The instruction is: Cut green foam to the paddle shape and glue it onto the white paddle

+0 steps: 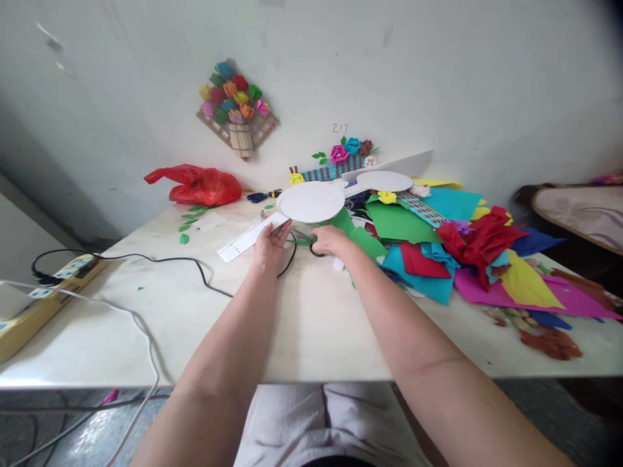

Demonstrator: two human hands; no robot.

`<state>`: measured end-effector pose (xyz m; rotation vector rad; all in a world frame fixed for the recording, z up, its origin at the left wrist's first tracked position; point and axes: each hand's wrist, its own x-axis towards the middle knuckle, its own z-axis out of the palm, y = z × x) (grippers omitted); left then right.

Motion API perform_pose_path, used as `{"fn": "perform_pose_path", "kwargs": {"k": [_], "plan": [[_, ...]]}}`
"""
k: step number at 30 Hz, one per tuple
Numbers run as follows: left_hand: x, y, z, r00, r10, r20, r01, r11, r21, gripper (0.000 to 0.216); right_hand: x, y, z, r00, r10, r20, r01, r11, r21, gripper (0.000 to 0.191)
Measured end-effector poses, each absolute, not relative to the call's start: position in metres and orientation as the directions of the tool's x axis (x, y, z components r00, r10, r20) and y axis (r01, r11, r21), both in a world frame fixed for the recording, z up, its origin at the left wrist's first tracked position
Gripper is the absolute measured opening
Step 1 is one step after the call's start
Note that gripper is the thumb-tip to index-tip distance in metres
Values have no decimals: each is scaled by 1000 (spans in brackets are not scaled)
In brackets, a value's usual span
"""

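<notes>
The left grip [273,244] holds a white paddle-shaped board [310,201] over the table [316,324]; the right grip [331,241] is near it, beside some green paper [367,243].

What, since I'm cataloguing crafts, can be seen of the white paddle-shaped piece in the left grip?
The white paddle-shaped piece, seemingly card or plastic, has a flat, round head and a straight handle with small marks near its end. The left grip holds the handle beside the head, above the pale table; the handle slants toward the near left. Other contacts are unclear.
</notes>
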<state>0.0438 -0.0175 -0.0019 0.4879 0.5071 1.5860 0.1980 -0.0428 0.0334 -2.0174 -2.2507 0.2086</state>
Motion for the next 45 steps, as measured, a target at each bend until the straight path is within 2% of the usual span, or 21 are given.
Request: {"fn": "perform_pose_path", "kwargs": {"k": [2, 5, 14, 22, 29, 33, 36, 41, 43, 45], "plan": [[42, -17, -1, -66, 998, 3, -807, -56, 588, 47, 192, -47, 33, -136, 990, -27, 987, 133, -85, 50], [39, -15, -2, -70, 998, 2, -814, -58, 578, 51, 188, -51, 30, -152, 988, 34, 988, 153, -4, 46], [32, -12, -2, -74, 997, -12, -844, -57, 533, 54, 189, -48, 29, -134, 990, 36, 991, 135, -15, 38], [27, -10, -3, -68, 998, 0, -853, -58, 518, 55, 192, -47, 33, -117, 993, 13, 992, 116, 51, 34], [22, -8, -6, -98, 995, 5, -862, -87, 500, 53, 201, -43, 35, -97, 994, 53, 995, 96, 16, 32], [21, -9, -4, -112, 994, -11, -856, -91, 510, 52, 209, -44, 41, -138, 989, 52, 990, 139, -14, 31], [20, -8, -4, -122, 992, -22, -850, -93, 518, 52, 219, -41, 43, -157, 987, 17, 983, 158, -96, 32], [19, -8, -2, -156, 987, -46, -840, -108, 532, 51, 234, -34, 40, -194, 980, -38, 928, 171, -331, 31], [19, -9, -2, -168, 984, -58, -836, -111, 537, 51, 236, -36, 44, -183, 981, -64, 922, 149, -356, 33], [19, -8, -2, -175, 982, -65, -832, -113, 543, 52, 234, -40, 51, -177, 982, -71, 934, 144, -326, 25]]}}
